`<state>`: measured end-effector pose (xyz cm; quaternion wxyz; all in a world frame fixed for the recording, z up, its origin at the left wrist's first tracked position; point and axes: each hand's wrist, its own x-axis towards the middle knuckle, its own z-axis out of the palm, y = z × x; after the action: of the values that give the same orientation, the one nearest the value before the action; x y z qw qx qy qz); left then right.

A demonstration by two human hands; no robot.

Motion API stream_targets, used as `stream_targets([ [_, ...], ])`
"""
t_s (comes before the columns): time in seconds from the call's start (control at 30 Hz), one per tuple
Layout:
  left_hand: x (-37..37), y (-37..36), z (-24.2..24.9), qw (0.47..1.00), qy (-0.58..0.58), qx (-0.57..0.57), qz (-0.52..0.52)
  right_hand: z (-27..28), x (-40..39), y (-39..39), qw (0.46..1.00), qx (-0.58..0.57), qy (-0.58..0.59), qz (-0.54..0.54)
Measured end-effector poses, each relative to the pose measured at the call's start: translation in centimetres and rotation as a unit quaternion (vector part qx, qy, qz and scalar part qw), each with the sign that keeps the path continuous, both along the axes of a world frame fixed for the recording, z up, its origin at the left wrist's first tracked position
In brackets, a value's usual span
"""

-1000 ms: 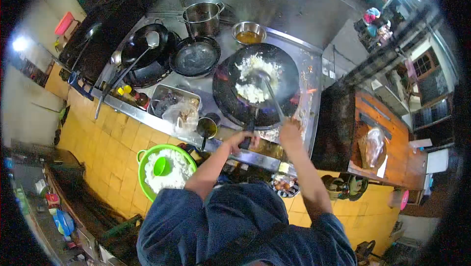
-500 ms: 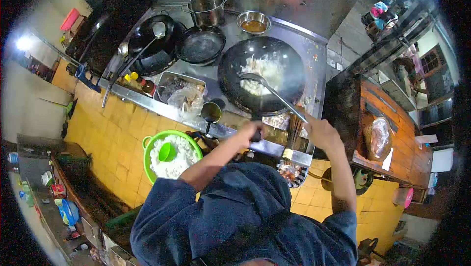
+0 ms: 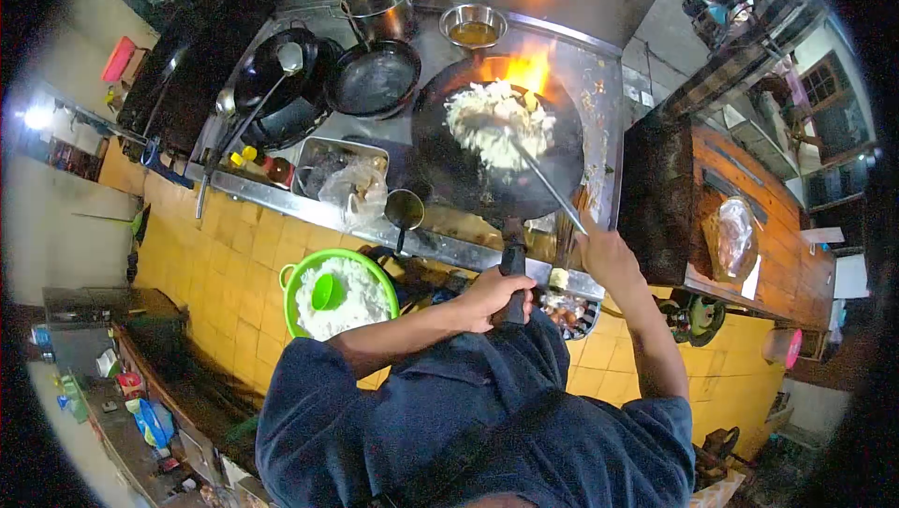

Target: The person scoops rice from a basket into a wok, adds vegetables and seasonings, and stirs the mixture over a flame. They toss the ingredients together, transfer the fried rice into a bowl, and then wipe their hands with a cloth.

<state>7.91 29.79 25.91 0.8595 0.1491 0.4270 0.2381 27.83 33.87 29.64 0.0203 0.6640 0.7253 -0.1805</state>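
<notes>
My left hand (image 3: 494, 299) is wrapped round the dark handle of a large black wok (image 3: 449, 176) on the stove. White rice (image 3: 506, 129) is heaped toward the wok's far side, with flames (image 3: 524, 68) rising at the rim behind it. In my right hand (image 3: 609, 260) is the long metal shaft of a ladle (image 3: 552, 188). Its head is blurred and partly hidden among the rice.
Left of the wok are a black pan (image 3: 375, 80), a steel pot (image 3: 379, 10) and a metal tray (image 3: 314, 157). A steel bowl (image 3: 473, 29) stands behind. Below is a green basin (image 3: 292, 307) of rice with a green scoop. A wooden table (image 3: 763, 185) is at right.
The wok's handle and my left hand have come closer to my body. The rice now looks heaped and tossed toward the far side, and flames have flared up behind the wok.
</notes>
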Motion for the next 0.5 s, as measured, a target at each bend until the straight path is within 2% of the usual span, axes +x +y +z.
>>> stream_targets([
  [0.03,-0.6,1.0,-0.8,0.999,0.011,0.012,-0.038,-0.4,0.3,0.1,1.000,-0.024,0.001,0.012],
  [0.07,-1.0,3.1,-3.3,0.999,-0.027,0.000,-0.036,-0.6,0.1,-0.1,0.999,-0.031,0.003,0.010],
  [0.13,-2.2,7.8,-7.0,1.000,-0.014,-0.003,0.006,-0.6,0.0,-0.4,0.999,-0.045,-0.013,0.017],
  [0.17,-2.2,7.4,-7.6,1.000,-0.013,-0.004,0.006,-2.7,0.4,-0.3,0.999,-0.011,-0.047,0.022],
  [0.2,-2.1,6.8,-8.2,0.999,0.020,0.047,0.010,-4.5,0.6,-0.4,0.999,-0.011,-0.047,0.021],
  [0.23,-1.7,6.1,-8.3,0.994,0.049,0.101,0.018,-5.5,0.9,-0.2,0.996,0.023,-0.083,0.002],
  [0.27,-1.3,4.1,-7.1,0.996,0.072,0.047,0.008,-5.7,1.0,0.6,0.991,0.061,-0.117,-0.017],
  [0.33,-1.7,1.4,-1.5,0.999,0.016,-0.030,-0.003,-2.2,1.5,0.8,0.992,0.033,-0.120,-0.034],
  [0.4,-2.7,3.3,-3.0,1.000,0.011,-0.024,0.000,0.4,3.3,0.2,0.980,0.129,0.148,-0.020],
  [0.43,-3.1,4.0,-4.9,1.000,0.009,-0.027,-0.003,1.3,3.3,0.0,0.981,0.127,0.149,-0.017],
  [0.47,-3.4,5.1,-9.3,0.999,-0.010,0.046,0.023,2.1,3.1,-0.2,0.981,0.101,0.163,-0.042],
  [0.5,-3.3,6.6,-11.9,0.997,0.005,0.061,0.040,2.4,3.0,-0.1,0.979,0.077,0.178,-0.066],
])
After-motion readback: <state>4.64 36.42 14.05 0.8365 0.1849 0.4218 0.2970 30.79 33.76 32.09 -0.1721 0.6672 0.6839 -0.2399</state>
